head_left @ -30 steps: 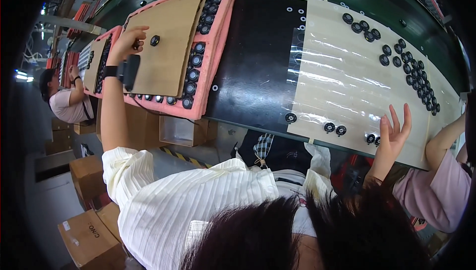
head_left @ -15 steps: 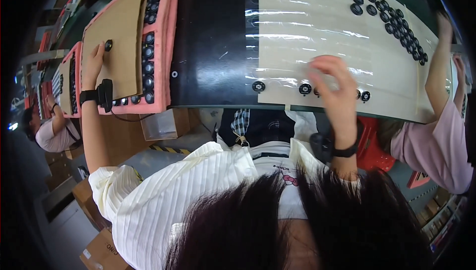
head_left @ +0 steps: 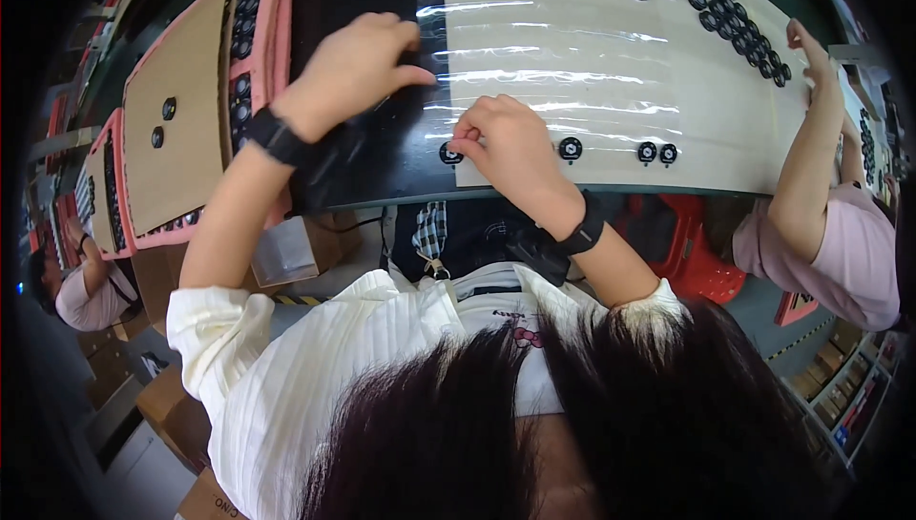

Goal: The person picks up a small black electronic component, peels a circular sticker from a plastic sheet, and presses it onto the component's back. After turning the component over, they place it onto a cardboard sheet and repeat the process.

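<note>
My left hand [head_left: 358,72] is above the black mat [head_left: 348,162], thumb stretched out and apart from the curled fingers; nothing shows in it. Close to the front edge of the pale sheet, my right hand [head_left: 510,143] is closed in a pinch. Its thumb tip overlaps a small round black part [head_left: 450,153] with a light centre. Whatever the fingertips hold, if anything, is hidden. Right of that hand lie a similar black part [head_left: 571,148] and a pair, a left one [head_left: 647,152] and a right one [head_left: 669,153].
Glossy clear film covers the pale sheet [head_left: 725,129]. Several black round parts [head_left: 735,22] cluster at the far right. On the left, cardboard [head_left: 176,172] with two black parts lies on a pink foam tray [head_left: 277,19]. A co-worker's arm [head_left: 806,157] reaches in at the right.
My left hand has left the cardboard and moved right over the black mat. My right hand has moved left to the leftmost black part and closed. The view has shifted.
</note>
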`<state>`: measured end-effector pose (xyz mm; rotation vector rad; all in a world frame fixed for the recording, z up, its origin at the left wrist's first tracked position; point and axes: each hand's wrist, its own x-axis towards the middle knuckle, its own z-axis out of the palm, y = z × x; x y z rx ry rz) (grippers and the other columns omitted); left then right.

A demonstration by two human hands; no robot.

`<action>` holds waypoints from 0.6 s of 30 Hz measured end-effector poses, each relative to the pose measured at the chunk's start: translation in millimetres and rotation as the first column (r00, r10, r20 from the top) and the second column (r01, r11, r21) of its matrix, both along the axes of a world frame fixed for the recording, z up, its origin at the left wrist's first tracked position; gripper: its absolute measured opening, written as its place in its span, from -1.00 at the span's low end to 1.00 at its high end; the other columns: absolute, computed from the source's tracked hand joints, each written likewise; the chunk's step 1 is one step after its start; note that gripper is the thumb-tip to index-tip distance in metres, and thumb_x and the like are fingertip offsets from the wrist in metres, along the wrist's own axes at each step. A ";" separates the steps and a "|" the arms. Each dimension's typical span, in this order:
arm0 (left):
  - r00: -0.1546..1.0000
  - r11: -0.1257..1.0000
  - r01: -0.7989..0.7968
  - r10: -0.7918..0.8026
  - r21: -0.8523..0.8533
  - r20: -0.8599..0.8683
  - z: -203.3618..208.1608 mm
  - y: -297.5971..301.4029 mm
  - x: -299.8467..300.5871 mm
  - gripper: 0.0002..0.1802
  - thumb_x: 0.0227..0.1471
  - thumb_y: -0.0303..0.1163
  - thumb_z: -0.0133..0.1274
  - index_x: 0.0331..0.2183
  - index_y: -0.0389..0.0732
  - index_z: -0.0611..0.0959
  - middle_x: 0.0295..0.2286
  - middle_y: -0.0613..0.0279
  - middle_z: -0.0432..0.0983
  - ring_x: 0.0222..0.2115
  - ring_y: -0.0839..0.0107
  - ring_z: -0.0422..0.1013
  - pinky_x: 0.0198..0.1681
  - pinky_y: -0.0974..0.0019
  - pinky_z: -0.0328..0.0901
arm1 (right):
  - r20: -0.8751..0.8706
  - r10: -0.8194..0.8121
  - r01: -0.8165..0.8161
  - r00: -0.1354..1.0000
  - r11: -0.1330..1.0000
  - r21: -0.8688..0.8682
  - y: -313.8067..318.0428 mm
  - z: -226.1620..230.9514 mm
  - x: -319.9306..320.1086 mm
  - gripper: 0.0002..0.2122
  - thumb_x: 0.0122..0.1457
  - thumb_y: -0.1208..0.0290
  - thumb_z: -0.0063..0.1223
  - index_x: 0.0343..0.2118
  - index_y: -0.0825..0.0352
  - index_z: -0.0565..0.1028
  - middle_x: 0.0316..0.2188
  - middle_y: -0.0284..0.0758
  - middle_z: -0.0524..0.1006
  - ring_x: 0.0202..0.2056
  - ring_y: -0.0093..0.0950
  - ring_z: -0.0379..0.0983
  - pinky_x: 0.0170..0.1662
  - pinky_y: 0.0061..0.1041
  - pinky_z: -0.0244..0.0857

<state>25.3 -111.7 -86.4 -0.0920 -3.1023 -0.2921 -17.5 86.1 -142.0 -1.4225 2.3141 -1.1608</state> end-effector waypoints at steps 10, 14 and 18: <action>0.995 0.992 -0.057 0.066 -0.108 0.079 -20.3 19.4 -22.5 -0.51 -0.38 -0.14 0.18 -0.38 -0.25 0.47 -0.47 0.15 0.39 -0.34 0.21 0.33 -0.35 0.27 0.28 | 0.359 0.102 -0.028 0.928 0.978 -0.205 50.7 32.3 -46.3 -0.71 -0.22 0.57 0.12 -0.33 0.26 0.46 -0.58 -0.41 0.41 -0.44 -0.49 0.29 -0.23 -0.55 0.13; 0.995 0.992 -0.044 0.054 -0.120 0.081 -6.3 41.8 -39.1 -0.50 -0.39 -0.14 0.19 -0.38 -0.26 0.47 -0.43 0.10 0.39 -0.33 0.20 0.33 -0.34 0.26 0.29 | 0.232 -0.033 0.041 0.972 0.999 -0.031 66.4 28.2 -49.4 -0.51 -0.22 0.60 0.11 -0.11 0.16 0.37 -0.58 -0.44 0.41 -0.42 -0.51 0.28 -0.17 -0.54 0.09; 0.989 0.993 -0.095 0.103 -0.076 0.104 -15.3 52.2 -43.4 -0.49 -0.40 -0.15 0.20 -0.38 -0.27 0.47 -0.41 0.07 0.38 -0.31 0.19 0.34 -0.32 0.25 0.29 | 0.178 0.023 -0.036 0.984 0.997 0.072 57.5 13.2 -45.4 -0.41 -0.22 0.60 0.10 -0.01 0.08 0.29 -0.60 -0.47 0.41 -0.44 -0.51 0.27 -0.14 -0.53 0.05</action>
